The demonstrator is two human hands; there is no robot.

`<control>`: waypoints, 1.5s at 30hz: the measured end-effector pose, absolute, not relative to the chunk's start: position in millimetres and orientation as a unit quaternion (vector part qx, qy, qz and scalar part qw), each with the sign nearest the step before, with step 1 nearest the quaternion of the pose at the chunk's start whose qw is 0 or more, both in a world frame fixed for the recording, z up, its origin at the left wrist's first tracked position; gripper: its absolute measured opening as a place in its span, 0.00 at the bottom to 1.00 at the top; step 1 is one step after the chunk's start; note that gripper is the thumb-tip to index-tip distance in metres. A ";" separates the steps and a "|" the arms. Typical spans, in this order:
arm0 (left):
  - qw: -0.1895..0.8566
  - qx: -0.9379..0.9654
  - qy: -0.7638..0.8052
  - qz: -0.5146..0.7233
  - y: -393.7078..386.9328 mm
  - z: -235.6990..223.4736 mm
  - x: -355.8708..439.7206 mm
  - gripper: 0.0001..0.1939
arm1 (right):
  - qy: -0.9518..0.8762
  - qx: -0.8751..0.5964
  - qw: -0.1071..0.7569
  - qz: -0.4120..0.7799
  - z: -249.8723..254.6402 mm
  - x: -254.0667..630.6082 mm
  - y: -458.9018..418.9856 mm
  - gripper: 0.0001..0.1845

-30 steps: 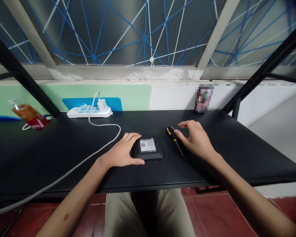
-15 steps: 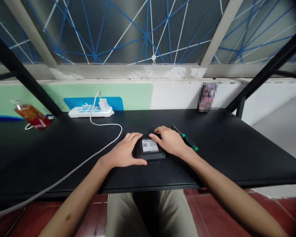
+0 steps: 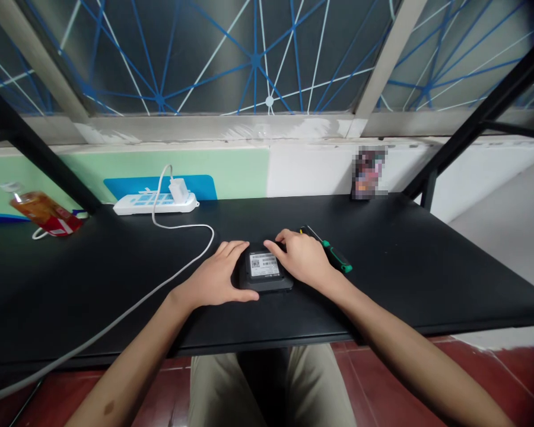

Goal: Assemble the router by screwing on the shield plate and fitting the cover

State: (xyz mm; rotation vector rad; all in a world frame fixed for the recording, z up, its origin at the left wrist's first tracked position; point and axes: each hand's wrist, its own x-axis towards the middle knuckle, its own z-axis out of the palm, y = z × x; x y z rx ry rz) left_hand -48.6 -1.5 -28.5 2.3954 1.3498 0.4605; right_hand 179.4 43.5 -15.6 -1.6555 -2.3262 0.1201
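Thumb and fingers of left hand [image 3: 220, 274], spread wide, clamped near and far edges of black device [image 3: 263, 265] on black table [image 3: 418, 267]. Right hand [image 3: 303, 256] curled over far right corner; its grip could not be told. It mostly hid yellow-marked tool [image 3: 301, 231]. Just right, 1 green-handled screwdriver [image 3: 337, 258]. Leftward, white cable [image 3: 182, 226], power strip [image 3: 145, 205].

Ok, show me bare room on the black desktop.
Free desktop: right of the green-and-black screwdriver, toward the right edge; left of the white cable. Crowded: around the flat black device, between left hand and right hand.
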 end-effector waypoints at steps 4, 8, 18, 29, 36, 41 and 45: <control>0.177 0.844 0.478 0.170 -1.3 -27.5 -47.1 0.50 | -0.795 -0.588 0.143 0.048 -17.2 176.5 46.6 0.27; 0.183 0.843 0.476 0.168 -1.8 -26.6 -46.5 0.51 | -0.788 -0.597 0.139 0.057 -15.9 174.8 49.4 0.29; 0.179 0.849 0.470 0.162 -1.3 -25.6 -46.1 0.53 | -0.774 -0.618 0.103 0.089 -13.9 170.2 60.7 0.42; 0.173 0.854 0.464 0.156 -0.8 -25.4 -45.4 0.52 | -0.764 -0.623 0.086 0.146 -15.2 168.3 71.8 0.51; 0.174 0.853 0.470 0.143 -1.3 -20.8 -40.7 0.52 | -0.744 -0.636 0.091 0.183 -13.7 168.2 74.0 0.50; 0.170 0.855 0.469 0.142 -1.3 -23.4 -40.8 0.54 | -0.718 -0.656 0.100 0.211 -12.7 167.9 75.0 0.46; 0.165 0.853 0.478 0.132 -3.0 -24.8 -42.6 0.55 | -0.706 -0.656 0.124 0.236 -16.0 171.0 77.4 0.40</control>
